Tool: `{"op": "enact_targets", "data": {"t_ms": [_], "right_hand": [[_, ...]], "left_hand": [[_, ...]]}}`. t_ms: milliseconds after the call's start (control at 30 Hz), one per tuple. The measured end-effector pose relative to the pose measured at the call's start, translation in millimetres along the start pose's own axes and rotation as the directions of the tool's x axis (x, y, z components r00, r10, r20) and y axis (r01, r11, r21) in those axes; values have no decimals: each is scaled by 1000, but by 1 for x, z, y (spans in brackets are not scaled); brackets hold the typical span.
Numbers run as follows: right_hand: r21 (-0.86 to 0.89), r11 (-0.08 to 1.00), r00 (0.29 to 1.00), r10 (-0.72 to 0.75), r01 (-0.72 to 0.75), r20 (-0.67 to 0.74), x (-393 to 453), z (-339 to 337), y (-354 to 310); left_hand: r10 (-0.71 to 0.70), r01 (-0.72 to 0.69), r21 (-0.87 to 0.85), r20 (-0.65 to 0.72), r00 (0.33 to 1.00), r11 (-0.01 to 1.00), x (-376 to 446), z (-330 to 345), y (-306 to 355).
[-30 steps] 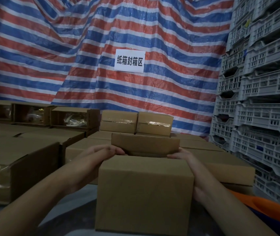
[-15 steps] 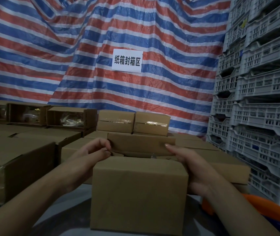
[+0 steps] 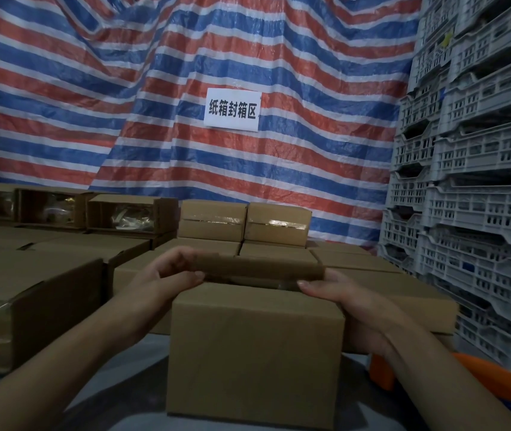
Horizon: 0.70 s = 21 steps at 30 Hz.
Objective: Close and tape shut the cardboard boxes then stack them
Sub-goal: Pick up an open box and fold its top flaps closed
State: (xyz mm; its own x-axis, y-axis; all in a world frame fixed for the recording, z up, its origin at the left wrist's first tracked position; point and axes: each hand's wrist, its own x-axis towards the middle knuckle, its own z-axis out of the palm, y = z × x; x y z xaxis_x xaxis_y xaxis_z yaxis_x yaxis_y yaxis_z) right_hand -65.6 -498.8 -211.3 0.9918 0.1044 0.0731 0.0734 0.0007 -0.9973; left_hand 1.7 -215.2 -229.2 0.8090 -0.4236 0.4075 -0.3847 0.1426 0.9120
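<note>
Striped tarp point(image 3: 123, 104) hung across the back, white paper sign point(image 3: 232, 109) stuck on it. Grey plastic crates point(image 3: 481, 181) were stacked high along the right side. Cardboard boxes covered the far and left parts of the bench point(image 3: 130, 396) — two taped boxes point(image 3: 245, 223) sat on top at the back, open boxes point(image 3: 130, 213) to the left showed clear bags inside. The plain brown box point(image 3: 254, 359) stood at the bench's near edge, centre, untaped, far flap point(image 3: 260, 269) half folded down. Left hand point(image 3: 167, 275) pinched the flap's left end, thumb under, fingers over. Right hand point(image 3: 341, 293) gripped the box's right top corner, fingers by the flap's right end. Orange object point(image 3: 403, 374) sat just right of the box, partly hidden by the right forearm.
</note>
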Motion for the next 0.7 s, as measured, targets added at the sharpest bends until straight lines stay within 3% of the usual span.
{"op": "enact_targets", "data": {"t_ms": [400, 700], "right_hand": [[-18, 998, 998, -53, 52, -24, 0, 5, 1], [-37, 998, 998, -53, 52, -34, 0, 8, 1]], "left_hand": [[78, -65, 158, -83, 993, 985, 1, 3, -3], [92, -78, 145, -88, 992, 986, 2, 3, -7]]}}
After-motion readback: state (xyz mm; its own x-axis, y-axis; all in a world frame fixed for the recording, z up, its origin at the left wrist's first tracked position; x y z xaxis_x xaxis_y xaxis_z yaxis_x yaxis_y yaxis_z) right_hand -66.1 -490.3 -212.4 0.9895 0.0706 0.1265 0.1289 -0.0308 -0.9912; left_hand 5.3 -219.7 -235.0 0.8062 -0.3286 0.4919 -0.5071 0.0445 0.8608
